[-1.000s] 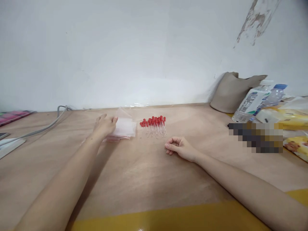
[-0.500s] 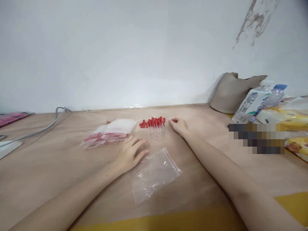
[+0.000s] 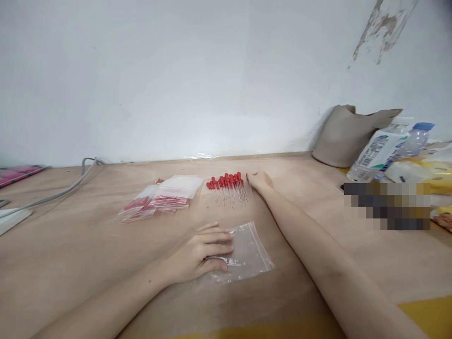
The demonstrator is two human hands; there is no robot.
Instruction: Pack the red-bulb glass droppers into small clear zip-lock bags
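Plain white wall (image 3: 176,84) behind, and a light brown wooden tabletop (image 3: 88,263) taking up most of the view. Compared with half a second ago, the left hand (image 3: 201,254) has slid over onto the small clear zip-lock plastic bag (image 3: 247,254), fingers spread flat and pressing down on its left part, so it's pinning the bag rather than gripping it. The bag itself sits a bit closer in and more squared up than it did then. It's lying flat near the centre of the table, long axis running roughly from 8 o'clock to 2 o'clock, with the zip strip along the edge toward 2 o'clock. The right hand (image 3: 259,180) has barely moved; it's stretched out toward 12 o'clock, fingers curled at the right end of the row of little red-headed pins with thin clear stems (image 3: 228,186). It looks like it's pinching one, but it's too small to tell for sure. Those pins lie side by side, red heads toward 12 o'clock and stems toward 6. To the left of them, around 10 o'clock from the bag, is the stack of flat clear bags with red strips (image 3: 158,197). Over at 3 o'clock there's a beige fabric pouch (image 3: 348,136) and a couple of clear plastic bottles (image 3: 384,148).
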